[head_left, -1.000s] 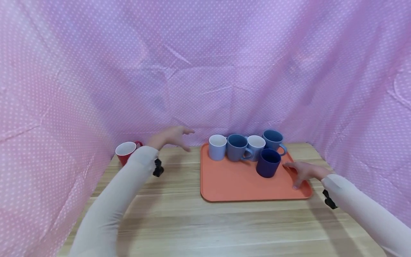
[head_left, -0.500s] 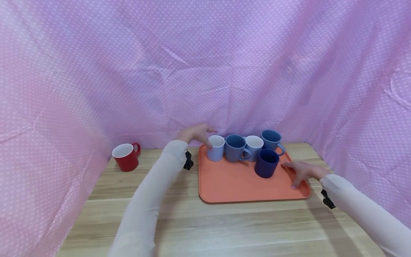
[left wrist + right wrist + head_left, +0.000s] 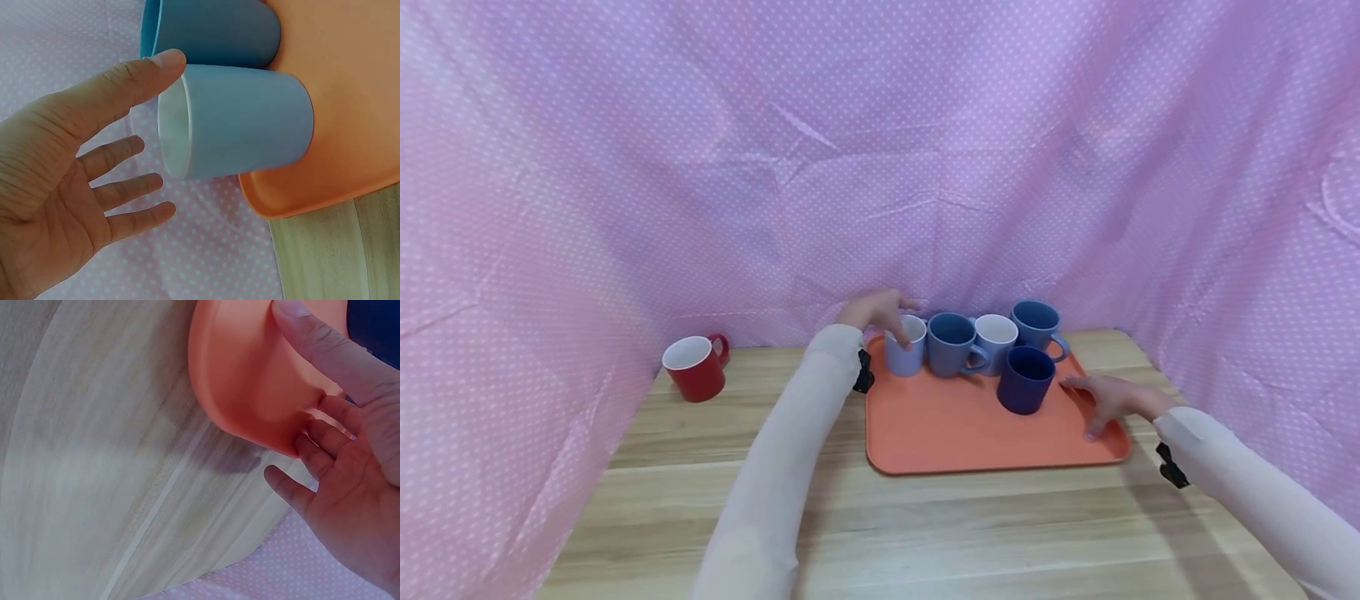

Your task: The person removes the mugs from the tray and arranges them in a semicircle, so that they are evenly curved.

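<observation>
The fingers of the left hand (image 3: 878, 311) are spread and grasp nothing, thumb by the rim of the pale cup (image 3: 253, 122), a gap seemingly suited to its width. Those of the right hand (image 3: 1111, 400), also loose, lie at the edge of the tray (image 3: 955, 437), perhaps steadying it, the navy cup (image 3: 1024, 392) just past their tips; their pressure and the pale cup's handle cannot be made out.

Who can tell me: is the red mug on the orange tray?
No, the red mug stands on the wooden table, apart from the orange tray.
</observation>
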A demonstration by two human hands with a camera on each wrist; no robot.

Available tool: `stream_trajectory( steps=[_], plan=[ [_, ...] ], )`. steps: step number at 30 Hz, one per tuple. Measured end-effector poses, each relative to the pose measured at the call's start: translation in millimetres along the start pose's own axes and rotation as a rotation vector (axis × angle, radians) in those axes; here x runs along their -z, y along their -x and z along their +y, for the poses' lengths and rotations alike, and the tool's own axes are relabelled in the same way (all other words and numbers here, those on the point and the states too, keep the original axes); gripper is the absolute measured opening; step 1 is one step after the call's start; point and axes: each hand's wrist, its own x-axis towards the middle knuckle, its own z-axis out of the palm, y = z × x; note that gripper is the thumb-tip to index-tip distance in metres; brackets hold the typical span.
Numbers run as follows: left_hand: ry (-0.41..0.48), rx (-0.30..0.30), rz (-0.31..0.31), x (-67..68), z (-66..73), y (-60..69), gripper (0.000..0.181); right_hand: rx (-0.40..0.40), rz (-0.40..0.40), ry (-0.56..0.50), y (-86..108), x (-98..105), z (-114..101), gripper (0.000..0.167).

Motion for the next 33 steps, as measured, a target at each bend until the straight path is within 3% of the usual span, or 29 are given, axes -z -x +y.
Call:
stream_trajectory(
  steps=[18, 33],
  plan=[
    [0.038, 0.099, -0.043, -3.1, 0.0, -27.9, 0.083, -0.023, 0.000, 0.011, -0.7, 0.2, 0.5, 0.106],
    [0.037, 0.122, -0.034, -11.0, -4.8, -31.0, 0.078, -0.005, -0.005, 0.033, -2.7, 2.1, -3.1, 0.106]
  ],
)
